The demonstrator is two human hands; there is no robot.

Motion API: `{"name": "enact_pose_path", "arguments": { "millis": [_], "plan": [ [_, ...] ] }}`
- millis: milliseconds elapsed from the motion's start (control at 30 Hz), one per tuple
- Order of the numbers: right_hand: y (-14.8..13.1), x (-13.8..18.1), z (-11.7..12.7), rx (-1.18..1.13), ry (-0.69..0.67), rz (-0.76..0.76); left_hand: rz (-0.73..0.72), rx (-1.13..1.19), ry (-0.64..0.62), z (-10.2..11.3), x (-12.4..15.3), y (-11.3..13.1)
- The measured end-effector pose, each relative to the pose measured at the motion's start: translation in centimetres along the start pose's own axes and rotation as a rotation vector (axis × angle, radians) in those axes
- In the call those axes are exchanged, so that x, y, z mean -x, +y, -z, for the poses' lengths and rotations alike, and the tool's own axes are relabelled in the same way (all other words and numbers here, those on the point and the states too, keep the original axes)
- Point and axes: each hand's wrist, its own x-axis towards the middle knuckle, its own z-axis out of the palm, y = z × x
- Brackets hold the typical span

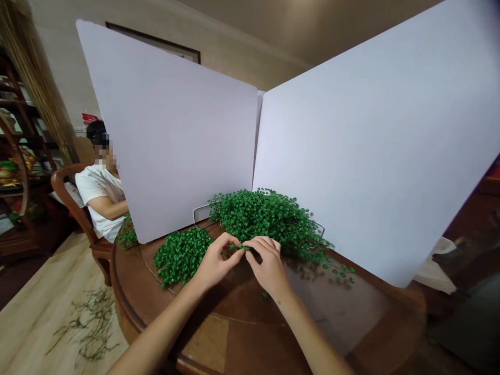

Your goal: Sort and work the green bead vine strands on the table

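Both hands meet over the round wooden table, fingertips close together. Thumb and fingers of my left hand (219, 260) pinch a small green plant sprig (239, 247). From the other side my right hand (267, 260) pinches the same sprig, mostly hidden by the fingers. Right behind the hands lies a large heap of green stems with small round beads or leaves (261, 216). A smaller pile of loose green pieces (183, 256) sits left of my left hand. A few stray pieces (339, 271) trail out on the right.
Two large white panels (187, 135) stand at an angle behind the heap, on wire stands (199, 214). The table's rim (121, 291) curves at left. Bare stems (91, 323) lie on the floor. Another person (102, 192) sits beyond the left panel, beside more greenery (127, 234).
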Motion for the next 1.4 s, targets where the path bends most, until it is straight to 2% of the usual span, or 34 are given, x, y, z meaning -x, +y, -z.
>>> {"name": "enact_pose_path", "arguments": {
  "millis": [133,300,500,700,800,933,1033,1200,1400],
  "plan": [
    [0.3,0.1,-0.2,0.006,-0.007,0.002,-0.076,-0.087,0.006,0.1,0.1,0.0],
    [0.1,0.2,0.0,0.005,-0.040,0.028,-0.109,-0.085,0.055,0.3,0.0,0.2],
    [-0.1,0.1,0.2,-0.002,-0.040,0.002,-0.001,-0.008,0.063,0.4,0.0,0.1],
    [-0.3,0.0,0.6,-0.038,-0.048,-0.016,0.095,0.191,0.069,0.2,0.0,-0.3],
    [-0.4,0.1,0.5,-0.142,-0.076,-0.015,0.107,0.242,0.077,0.2,0.0,-0.6],
    [-0.4,0.3,0.1,-0.270,-0.133,-0.104,0.072,0.229,0.129,0.3,-0.2,-1.0],
    [-0.4,0.3,-0.2,-0.316,-0.141,-0.132,0.043,0.217,0.089,0.4,-0.3,-1.0],
    [-0.4,0.0,0.0,-0.277,-0.074,-0.112,0.074,0.182,-0.011,0.6,-0.3,-0.6],
    [-0.2,0.1,0.1,-0.159,-0.066,-0.106,0.015,0.159,0.039,0.5,-0.3,-0.7]
  ]
}}
